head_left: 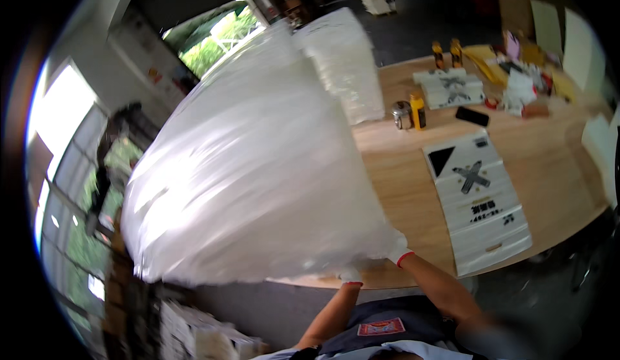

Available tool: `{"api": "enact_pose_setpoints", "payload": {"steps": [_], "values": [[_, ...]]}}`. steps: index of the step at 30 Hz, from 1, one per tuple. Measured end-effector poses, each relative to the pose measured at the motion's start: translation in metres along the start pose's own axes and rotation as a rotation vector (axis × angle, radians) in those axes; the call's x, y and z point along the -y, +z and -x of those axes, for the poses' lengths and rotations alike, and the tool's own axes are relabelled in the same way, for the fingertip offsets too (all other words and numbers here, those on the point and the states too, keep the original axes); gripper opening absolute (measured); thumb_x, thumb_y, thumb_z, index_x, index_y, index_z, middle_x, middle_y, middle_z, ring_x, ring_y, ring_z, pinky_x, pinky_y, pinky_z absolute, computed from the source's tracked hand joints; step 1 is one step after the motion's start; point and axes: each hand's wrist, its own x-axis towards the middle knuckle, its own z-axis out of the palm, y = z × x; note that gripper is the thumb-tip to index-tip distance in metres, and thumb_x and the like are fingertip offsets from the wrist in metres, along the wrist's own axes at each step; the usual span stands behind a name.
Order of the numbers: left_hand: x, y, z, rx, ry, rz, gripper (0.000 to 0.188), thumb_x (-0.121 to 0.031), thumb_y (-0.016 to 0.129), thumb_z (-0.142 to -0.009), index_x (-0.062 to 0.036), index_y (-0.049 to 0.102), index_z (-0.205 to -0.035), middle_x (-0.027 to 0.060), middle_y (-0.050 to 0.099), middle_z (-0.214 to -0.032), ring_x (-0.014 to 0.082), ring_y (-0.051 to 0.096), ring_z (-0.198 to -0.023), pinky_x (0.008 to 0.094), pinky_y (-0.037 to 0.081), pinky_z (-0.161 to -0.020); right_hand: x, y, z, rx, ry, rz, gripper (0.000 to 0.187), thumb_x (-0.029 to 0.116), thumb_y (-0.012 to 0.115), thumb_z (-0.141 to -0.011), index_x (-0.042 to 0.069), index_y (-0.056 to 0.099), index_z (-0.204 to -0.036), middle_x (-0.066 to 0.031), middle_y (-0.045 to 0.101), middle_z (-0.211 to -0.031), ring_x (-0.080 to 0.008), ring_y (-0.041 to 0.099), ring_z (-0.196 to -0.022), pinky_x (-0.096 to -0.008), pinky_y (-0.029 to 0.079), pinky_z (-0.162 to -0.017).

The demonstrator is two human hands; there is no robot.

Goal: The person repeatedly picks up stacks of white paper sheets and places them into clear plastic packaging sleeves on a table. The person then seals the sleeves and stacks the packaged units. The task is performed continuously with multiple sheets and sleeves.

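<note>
A huge, puffed-out white plastic bag (pixel 258 166) fills the left and middle of the view, slanting over the table's left side and smeared by motion. At its lower right corner, my right hand (pixel 400 251), in a white glove with a red cuff, grips the plastic. Lower down, my left hand (pixel 350 276) in a matching glove is at the bag's bottom edge; its fingers are mostly hidden by the plastic. A flat white printed bag (pixel 478 198) with a black crossed design lies to the right of my right hand.
On the wooden table (pixel 407 185) stand another translucent plastic-wrapped bundle (pixel 345 63), a metal canister (pixel 401 114) and a yellow bottle (pixel 418 110). Farther back lie a black phone (pixel 472 116), folded printed bags (pixel 452 90) and mixed clutter. White packages (pixel 200 334) sit below left.
</note>
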Motion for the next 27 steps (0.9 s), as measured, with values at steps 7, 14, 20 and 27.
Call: {"api": "enact_pose_setpoints", "payload": {"steps": [7, 14, 20, 27], "values": [[0.017, -0.027, 0.001, 0.073, -0.099, -0.096, 0.068, -0.038, 0.056, -0.085, -0.0026, 0.028, -0.136, 0.0263, 0.047, -0.127, 0.0389, 0.046, -0.118, 0.0438, 0.038, -0.097, -0.028, 0.010, -0.002, -0.049, 0.093, -0.066, 0.062, 0.012, 0.056, -0.079, 0.013, 0.033, -0.137, -0.0132, 0.056, -0.118, -0.0332, 0.062, -0.090, -0.0423, 0.051, -0.072], [0.017, -0.049, -0.042, 0.054, -0.147, -0.120, 0.070, -0.038, 0.055, -0.085, -0.0031, 0.026, -0.138, 0.0259, 0.045, -0.129, 0.0383, 0.045, -0.119, 0.0432, 0.037, -0.098, -0.024, 0.005, -0.048, -0.030, 0.016, -0.172, 0.070, 0.006, 0.050, -0.081, 0.011, 0.021, -0.144, -0.0161, 0.050, -0.128, -0.0355, 0.061, -0.093, -0.0424, 0.050, -0.075], [0.002, -0.025, -0.114, 0.147, -0.113, -0.141, 0.071, -0.039, 0.055, -0.085, -0.0035, 0.025, -0.138, 0.0256, 0.043, -0.130, 0.0378, 0.044, -0.120, 0.0427, 0.037, -0.099, -0.008, 0.019, -0.122, -0.014, -0.006, -0.320, 0.066, 0.007, 0.045, -0.085, 0.017, 0.020, -0.145, -0.0173, 0.049, -0.130, -0.0376, 0.060, -0.096, -0.0415, 0.049, -0.078], [-0.018, 0.002, -0.209, 0.225, -0.048, -0.141, 0.072, -0.040, 0.054, -0.085, -0.0040, 0.023, -0.139, 0.0252, 0.041, -0.132, 0.0372, 0.042, -0.122, 0.0421, 0.036, -0.100, 0.004, 0.031, -0.221, -0.036, -0.015, -0.251, 0.060, 0.012, 0.040, -0.089, 0.022, 0.021, -0.144, -0.0189, 0.057, -0.116, -0.0371, 0.061, -0.091, -0.0421, 0.049, -0.074]]}}
